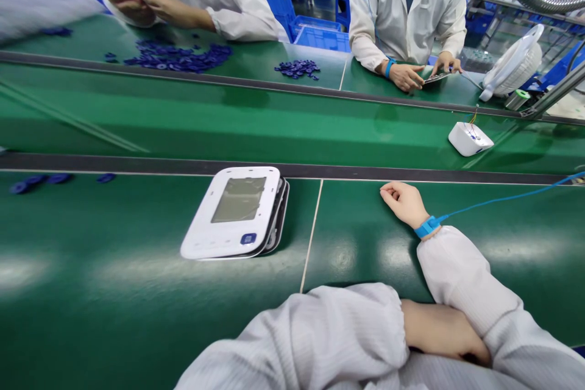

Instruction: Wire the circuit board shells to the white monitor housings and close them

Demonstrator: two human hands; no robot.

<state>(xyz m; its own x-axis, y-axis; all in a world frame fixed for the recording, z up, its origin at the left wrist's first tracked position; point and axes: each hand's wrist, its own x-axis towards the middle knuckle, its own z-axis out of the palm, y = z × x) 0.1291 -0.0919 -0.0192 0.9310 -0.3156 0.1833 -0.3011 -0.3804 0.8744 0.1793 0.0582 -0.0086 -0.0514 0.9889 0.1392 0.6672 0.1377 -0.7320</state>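
Observation:
My right hand (406, 202) rests on the green bench near its far edge, fingers loosely curled and nothing visible in them. A blue wrist strap (428, 227) with a thin cord circles that wrist. My left hand (445, 329) lies across my body against my right forearm; its fingers are hidden there. To the left of both hands is a small stack of white device panels (196, 244). The top panel has a grey display window (239, 200) and a dark blue square button (248, 239). Neither hand touches the stack.
A green conveyor belt (274, 128) runs beyond the bench, carrying a white housing (470, 139) with wires. Blue round parts (183, 58) lie heaped on the far bench. A co-worker's hands (406, 77) hold a flat part there. Several blue pieces (59, 178) lie at left.

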